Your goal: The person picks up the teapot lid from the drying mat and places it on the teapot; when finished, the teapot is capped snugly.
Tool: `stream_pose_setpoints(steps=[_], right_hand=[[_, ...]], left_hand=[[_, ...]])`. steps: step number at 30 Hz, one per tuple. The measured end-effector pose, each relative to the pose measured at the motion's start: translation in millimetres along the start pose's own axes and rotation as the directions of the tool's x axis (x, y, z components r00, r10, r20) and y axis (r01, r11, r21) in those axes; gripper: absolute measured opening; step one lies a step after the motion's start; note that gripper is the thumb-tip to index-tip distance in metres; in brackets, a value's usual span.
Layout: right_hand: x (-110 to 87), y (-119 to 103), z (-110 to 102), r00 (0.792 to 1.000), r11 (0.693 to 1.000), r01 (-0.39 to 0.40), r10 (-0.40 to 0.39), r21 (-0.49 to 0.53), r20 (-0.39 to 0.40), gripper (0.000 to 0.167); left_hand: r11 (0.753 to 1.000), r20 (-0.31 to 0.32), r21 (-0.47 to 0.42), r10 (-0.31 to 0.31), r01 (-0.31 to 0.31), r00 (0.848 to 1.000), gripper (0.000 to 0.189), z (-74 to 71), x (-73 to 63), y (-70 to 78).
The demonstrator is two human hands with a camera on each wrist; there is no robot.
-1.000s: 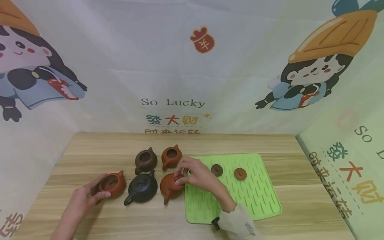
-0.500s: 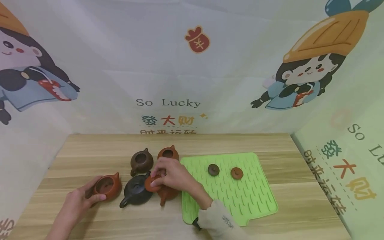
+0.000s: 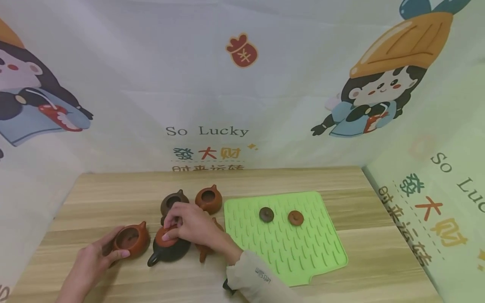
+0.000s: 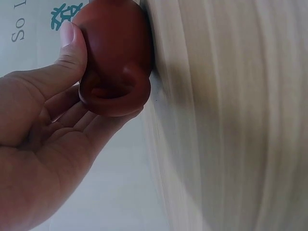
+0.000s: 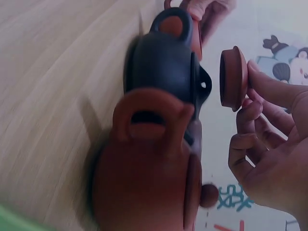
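My left hand [image 3: 91, 263] grips a lidless red-brown teapot [image 3: 142, 245] at the left, thumb near its rim. The left wrist view shows its looped handle [image 4: 115, 103] facing the camera. Above the black teapot [image 3: 174, 253], my right hand [image 3: 197, 227] pinches a red-brown teapot lid [image 5: 234, 79] by its top. In the right wrist view a gap shows between this lid and the black teapot, whose own lid is on. Just right of it stands another red-brown teapot [image 5: 139, 183] with its lid on, partly hidden by my right forearm in the head view.
Behind stand a dark brown teapot [image 3: 165, 205] and an orange-brown one [image 3: 214, 207], both lidless. On the right a green ridged mat [image 3: 288, 248] bears a dark brown lid [image 3: 266, 215] and a red-brown lid [image 3: 296, 218]. A printed cloth [image 3: 284, 105] rises behind the wooden table.
My right hand has carried the red-brown lid leftward, from over the lidded red-brown teapot to over the black one. My left hand keeps its grip; the head view has shifted slightly.
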State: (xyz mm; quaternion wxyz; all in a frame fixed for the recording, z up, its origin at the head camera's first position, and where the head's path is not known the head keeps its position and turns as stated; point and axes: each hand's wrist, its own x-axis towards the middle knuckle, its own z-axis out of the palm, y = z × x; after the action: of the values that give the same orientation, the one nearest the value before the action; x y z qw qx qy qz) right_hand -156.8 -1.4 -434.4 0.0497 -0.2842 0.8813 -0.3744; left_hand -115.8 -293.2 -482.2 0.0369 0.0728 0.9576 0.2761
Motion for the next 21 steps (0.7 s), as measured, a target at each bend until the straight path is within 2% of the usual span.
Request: stream_pose_setpoints(steps=[7, 11, 17, 21], right_hand=[[14.4, -9, 15, 1.000, 0.994, 0.010, -0.011, -0.108, -0.010, 0.020], [22.3, -15, 23, 1.000, 0.994, 0.001, -0.001, -0.110, 0.003, 0.020], [31.7, -25, 37, 0.999, 0.980, -0.044, 0.040, -0.196, -0.023, 0.021], [37.0, -30, 47, 0.996, 0.971, -0.078, 0.067, -0.224, -0.060, 0.021]], left_hand=[[1.000, 0.019, 0.001, -0.013, 0.013, 1.000, 0.078, -0.8, -2.6, -2.5], [1.000, 0.024, 0.008, -0.011, 0.011, 1.000, 0.077, -1.4, -2.0, -2.8], [1.000, 0.043, 0.013, -0.018, 0.017, 0.999, 0.078, -1.4, 0.7, -2.2], [1.000, 0.033, 0.015, -0.006, 0.005, 0.999, 0.077, -0.5, 1.5, -2.0]])
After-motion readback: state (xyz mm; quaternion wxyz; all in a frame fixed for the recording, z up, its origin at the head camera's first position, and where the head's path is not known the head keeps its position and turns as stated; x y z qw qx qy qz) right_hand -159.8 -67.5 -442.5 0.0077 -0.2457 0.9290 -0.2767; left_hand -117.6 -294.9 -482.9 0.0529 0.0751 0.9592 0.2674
